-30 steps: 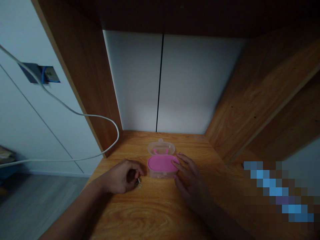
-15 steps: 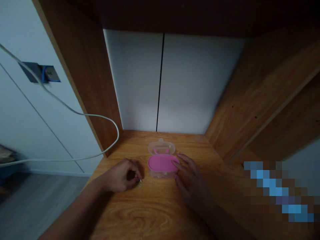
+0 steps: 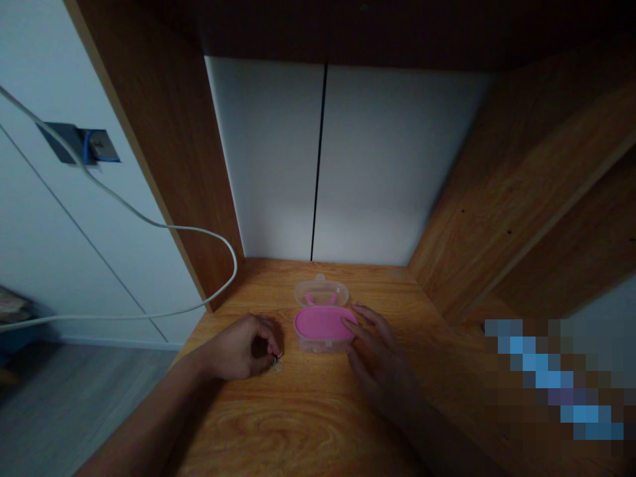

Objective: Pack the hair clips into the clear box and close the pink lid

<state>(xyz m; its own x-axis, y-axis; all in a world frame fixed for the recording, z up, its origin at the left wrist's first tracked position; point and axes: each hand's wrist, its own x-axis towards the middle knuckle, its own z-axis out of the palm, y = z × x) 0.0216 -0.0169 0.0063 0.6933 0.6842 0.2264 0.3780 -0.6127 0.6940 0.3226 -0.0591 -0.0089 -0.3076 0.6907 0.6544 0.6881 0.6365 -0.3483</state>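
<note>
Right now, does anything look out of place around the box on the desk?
Only a white cable stands out: it runs from the wall socket and sags in a loose loop across the desk's side panel. The open clear box looks upright, with nothing visibly spilled.

**Wood-grain desktop carrying an open plastic box and a small ring**

The orange-brown wood-grain desktop (image 3: 298, 424) is spreading out from the near edge, its grain swirling in the foreground, and is narrowing toward the far edge. Near the middle, a clear plastic box (image 3: 322, 342) with a pink panel is sitting flat on the wood, and its clear lid (image 3: 320, 293) is lying open on the far side, with a small pink loop showing in it. Just left of the box, a small clear ring (image 3: 277, 365) is lying on the surface, though it is too small to make out in detail.
</note>
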